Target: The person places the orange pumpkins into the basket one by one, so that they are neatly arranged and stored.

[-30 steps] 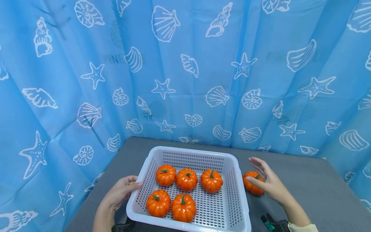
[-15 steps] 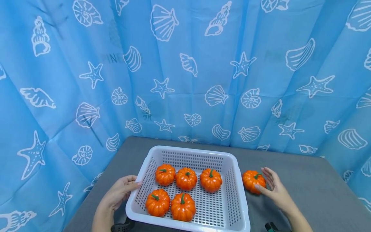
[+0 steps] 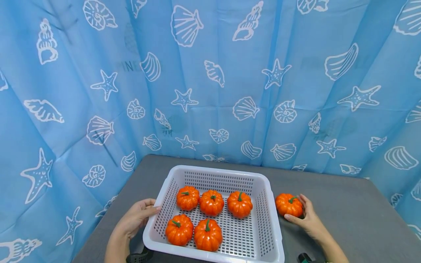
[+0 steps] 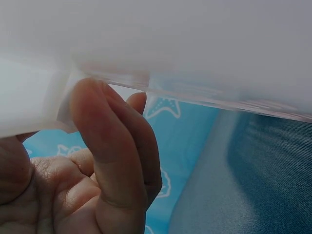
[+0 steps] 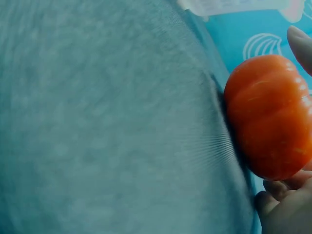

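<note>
My left hand (image 3: 136,218) grips the left rim of a white plastic basket (image 3: 213,169), thumb over the edge. From below, the left wrist view shows the curled fingers (image 4: 117,151) against the basket's underside. Several glossy orange toy pumpkins (image 3: 212,203) with green stems lie inside. Another toy pumpkin (image 3: 287,205) rests on the table just right of the basket. Around its right side curves my right hand (image 3: 310,221), thumb near the front and fingers behind. In the right wrist view, the thumb (image 5: 300,48) stands slightly apart from the pumpkin, and the fingertips are close below it.
A dark grey cloth covers the table (image 3: 342,197). Behind and to the left hangs a blue curtain (image 3: 210,91) printed with white shells and starfish. The basket's right wall (image 3: 271,219) stands close beside the loose pumpkin.
My right hand has moved from above the loose pumpkin to its right side, then closer in around it. The left hand and the basket have stayed where they were.
</note>
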`<state>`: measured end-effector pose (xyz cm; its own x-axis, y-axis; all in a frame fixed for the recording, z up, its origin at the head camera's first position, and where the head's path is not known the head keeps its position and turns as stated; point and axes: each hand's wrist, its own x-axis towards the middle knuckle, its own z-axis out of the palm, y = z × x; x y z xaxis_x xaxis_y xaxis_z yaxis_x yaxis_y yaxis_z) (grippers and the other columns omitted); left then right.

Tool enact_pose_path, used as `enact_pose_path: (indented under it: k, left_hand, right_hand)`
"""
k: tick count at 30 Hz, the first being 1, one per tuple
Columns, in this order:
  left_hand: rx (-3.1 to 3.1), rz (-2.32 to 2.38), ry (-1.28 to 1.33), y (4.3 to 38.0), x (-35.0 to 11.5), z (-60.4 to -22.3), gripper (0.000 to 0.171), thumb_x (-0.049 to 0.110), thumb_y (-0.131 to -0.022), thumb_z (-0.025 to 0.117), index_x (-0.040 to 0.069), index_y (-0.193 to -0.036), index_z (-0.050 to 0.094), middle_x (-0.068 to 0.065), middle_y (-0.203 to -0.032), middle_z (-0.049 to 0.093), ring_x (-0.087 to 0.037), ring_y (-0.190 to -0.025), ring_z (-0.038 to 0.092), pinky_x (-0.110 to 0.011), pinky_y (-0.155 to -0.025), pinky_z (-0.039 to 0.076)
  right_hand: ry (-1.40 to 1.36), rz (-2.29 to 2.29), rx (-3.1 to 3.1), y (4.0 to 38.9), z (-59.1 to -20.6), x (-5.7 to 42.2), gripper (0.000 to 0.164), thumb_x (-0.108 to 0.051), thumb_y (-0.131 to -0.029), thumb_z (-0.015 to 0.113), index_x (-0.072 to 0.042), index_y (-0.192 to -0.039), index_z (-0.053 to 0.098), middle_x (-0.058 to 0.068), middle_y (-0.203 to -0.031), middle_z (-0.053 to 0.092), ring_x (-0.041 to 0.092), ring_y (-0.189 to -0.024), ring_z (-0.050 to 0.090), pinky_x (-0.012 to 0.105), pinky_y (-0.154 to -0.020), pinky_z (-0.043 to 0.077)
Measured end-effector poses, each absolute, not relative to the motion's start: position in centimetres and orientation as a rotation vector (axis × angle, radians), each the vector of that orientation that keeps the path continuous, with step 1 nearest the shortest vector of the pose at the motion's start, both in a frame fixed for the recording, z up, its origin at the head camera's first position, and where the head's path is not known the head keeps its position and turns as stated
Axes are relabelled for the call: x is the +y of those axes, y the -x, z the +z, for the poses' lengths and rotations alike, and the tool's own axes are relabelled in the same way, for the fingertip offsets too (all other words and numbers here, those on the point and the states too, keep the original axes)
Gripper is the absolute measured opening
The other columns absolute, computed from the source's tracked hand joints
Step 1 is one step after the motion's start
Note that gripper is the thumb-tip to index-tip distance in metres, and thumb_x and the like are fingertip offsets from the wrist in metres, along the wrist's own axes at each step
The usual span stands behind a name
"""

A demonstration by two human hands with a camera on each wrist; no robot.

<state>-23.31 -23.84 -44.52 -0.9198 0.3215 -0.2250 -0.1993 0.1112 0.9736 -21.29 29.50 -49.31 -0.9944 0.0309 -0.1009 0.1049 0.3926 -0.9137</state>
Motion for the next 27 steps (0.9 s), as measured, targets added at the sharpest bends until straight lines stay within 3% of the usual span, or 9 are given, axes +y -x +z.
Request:
enact_pose_path:
  k: [8, 27]
  left_hand:
    - [2.009, 1.871, -0.117, 23.41, -23.78, -44.68, 0.049, 0.023, -0.095, 0.057, -0.013, -0.125, 0.044, -0.015, -0.106, 0.068, -0.026, -0.092, 0.069, -0.046, -0.078, 0.056]
    - [2.001, 1.866, -0.124, 23.38, -23.92, -44.53, 0.047, 0.021, -0.096, 0.056, -0.014, -0.125, 0.043, -0.012, -0.105, 0.068, -0.026, -0.092, 0.069, -0.046, -0.079, 0.056]
  right_hand:
    - [-0.139, -1.634, 2.595, 21.26, -49.91, 29.67, 0.105, -0.022, -0.085, 0.067, 0.006, -0.145, -0.015, 0.039, -0.148, 0.004, 0.051, -0.134, 0.014, 0.069, -0.106, 0.015]
    - [-0.229, -1.514, 2.607, 21.85, -49.98, 29.1, 0.111, -0.033, -0.084, 0.069, 0.0, -0.147, -0.017, 0.036, -0.148, 0.003, 0.049, -0.13, 0.02, 0.066, -0.109, 0.017]
